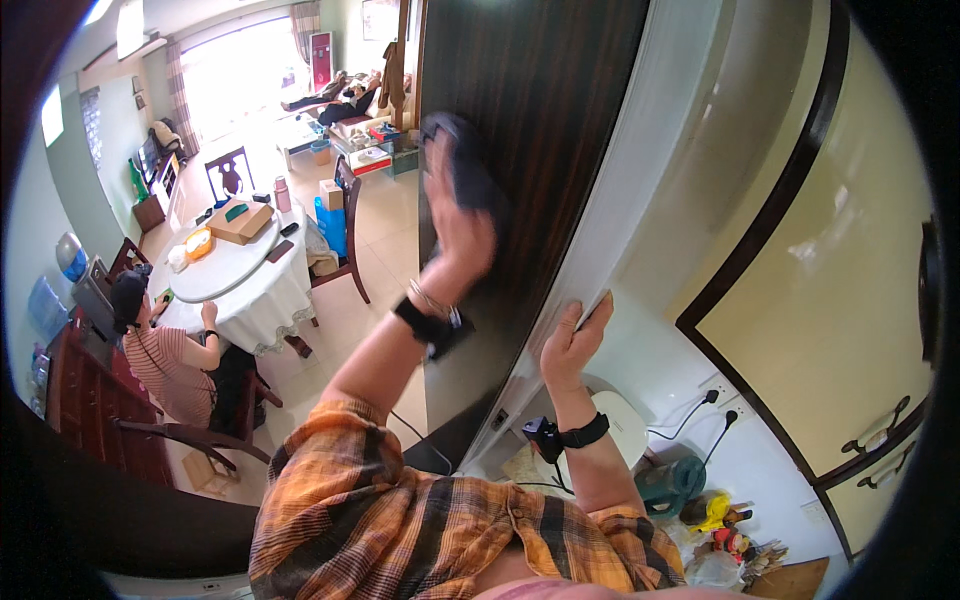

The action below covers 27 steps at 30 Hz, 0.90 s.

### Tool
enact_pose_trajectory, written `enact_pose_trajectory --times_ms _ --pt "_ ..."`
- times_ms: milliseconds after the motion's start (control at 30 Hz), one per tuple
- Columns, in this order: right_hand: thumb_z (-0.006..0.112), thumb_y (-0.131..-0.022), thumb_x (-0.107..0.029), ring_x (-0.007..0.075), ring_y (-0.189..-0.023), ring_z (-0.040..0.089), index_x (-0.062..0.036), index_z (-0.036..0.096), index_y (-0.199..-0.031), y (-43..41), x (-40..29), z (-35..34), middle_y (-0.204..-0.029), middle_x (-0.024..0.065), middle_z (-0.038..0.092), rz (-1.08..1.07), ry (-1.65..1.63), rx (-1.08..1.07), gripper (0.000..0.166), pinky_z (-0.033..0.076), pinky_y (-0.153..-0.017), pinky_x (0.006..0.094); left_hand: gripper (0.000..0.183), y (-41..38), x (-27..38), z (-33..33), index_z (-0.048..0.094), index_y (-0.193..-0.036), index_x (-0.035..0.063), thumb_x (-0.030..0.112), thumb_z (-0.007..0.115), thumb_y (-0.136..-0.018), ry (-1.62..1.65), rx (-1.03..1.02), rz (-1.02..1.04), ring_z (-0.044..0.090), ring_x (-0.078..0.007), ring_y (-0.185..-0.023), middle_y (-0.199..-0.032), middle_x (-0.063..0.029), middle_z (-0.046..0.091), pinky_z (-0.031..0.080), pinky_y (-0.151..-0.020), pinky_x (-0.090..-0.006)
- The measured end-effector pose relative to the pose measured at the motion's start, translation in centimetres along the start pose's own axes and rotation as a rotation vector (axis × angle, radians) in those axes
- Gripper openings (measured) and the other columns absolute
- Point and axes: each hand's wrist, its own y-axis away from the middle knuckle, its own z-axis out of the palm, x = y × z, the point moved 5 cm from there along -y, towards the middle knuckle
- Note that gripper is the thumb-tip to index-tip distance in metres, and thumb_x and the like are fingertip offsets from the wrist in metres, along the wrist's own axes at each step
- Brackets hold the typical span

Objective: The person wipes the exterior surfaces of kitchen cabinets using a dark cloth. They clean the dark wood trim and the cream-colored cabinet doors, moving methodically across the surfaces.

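Note:
My left hand [457,217], blurred, presses a dark cloth [480,176] against a tall dark wood-grain door panel [540,112]. The cloth lies under the palm and shows past the fingers. Lower and to the right, my right hand [574,337] grips the edge of the white door frame [600,225], with its thumb and fingers at the edge. Both wrists wear black bands with small devices; a bracelet is also on the left wrist.
At left, a seated person [169,360] is at a round table [285,315], with chairs around it. Further back, people recline near a glass table. Cream cabinets [847,225], plugged-in cords, a teal jug [671,484] and bottles stand at right.

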Motion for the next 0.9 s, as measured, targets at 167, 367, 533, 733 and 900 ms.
enact_pose_trajectory --times_ms 167,367,533,733,900 --pt "0.049 -0.101 -0.021 0.0434 -0.101 0.058 0.0126 0.036 -0.135 0.0 0.1 0.0 -0.115 0.0314 0.056 0.045 0.018 -0.007 0.049 0.046 -0.087 0.047 0.074 9.5 4.5 0.0 0.033 -0.148 0.0041 0.014 0.065 -0.082 -0.08 -0.304 0.187 0.019 -0.0537 -0.144 -0.155 -0.0268 0.025 0.015 -0.113 -0.0661" --pt "0.05 -0.1 -0.018 0.0443 -0.096 0.058 0.0134 0.038 -0.133 -0.1 -0.1 0.1 -0.113 0.0312 0.056 -0.025 -0.012 0.005 0.047 0.046 -0.085 0.0474 0.051 -6.9 -3.2 -0.1 0.037 -0.142 -0.0066 0.014 0.044 -0.096 0.007 -0.032 0.054 0.027 -0.0486 -0.14 -0.154 -0.0301 0.023 0.021 -0.118 -0.048" --pt "0.05 -0.1 -0.018 0.0438 -0.093 0.059 0.0131 0.037 -0.134 -0.3 -0.5 0.3 -0.111 0.0308 0.057 -0.011 -0.043 -0.011 0.047 0.048 -0.083 0.0465 0.067 -17.8 4.8 0.9 0.032 -0.145 -0.0019 0.009 0.059 -0.084 -0.087 -0.009 0.144 0.035 -0.0451 -0.136 -0.152 -0.0248 0.03 0.032 -0.113 -0.0464" --pt "0.049 -0.1 -0.019 0.0429 -0.096 0.059 0.0135 0.037 -0.134 0.0 -0.2 -0.4 -0.113 0.031 0.056 0.001 -0.021 -0.017 0.048 0.048 -0.085 0.0453 0.073 -5.5 13.7 1.9 0.043 -0.142 0.0123 0.003 0.064 -0.073 0.043 -0.22 0.536 0.021 -0.047 -0.145 -0.153 -0.0214 0.031 0.022 -0.112 -0.064" --pt "0.049 -0.1 -0.02 0.0444 -0.1 0.058 0.0137 0.037 -0.134 0.0 0.0 0.1 -0.116 0.0313 0.056 -0.001 -0.047 0.002 0.049 0.047 -0.087 0.0454 0.059 -0.7 1.0 -0.5 0.042 -0.143 0.0023 0.01 0.057 -0.086 -0.013 -0.014 0.13 0.025 -0.0442 -0.145 -0.153 -0.0225 0.032 0.022 -0.117 -0.052"
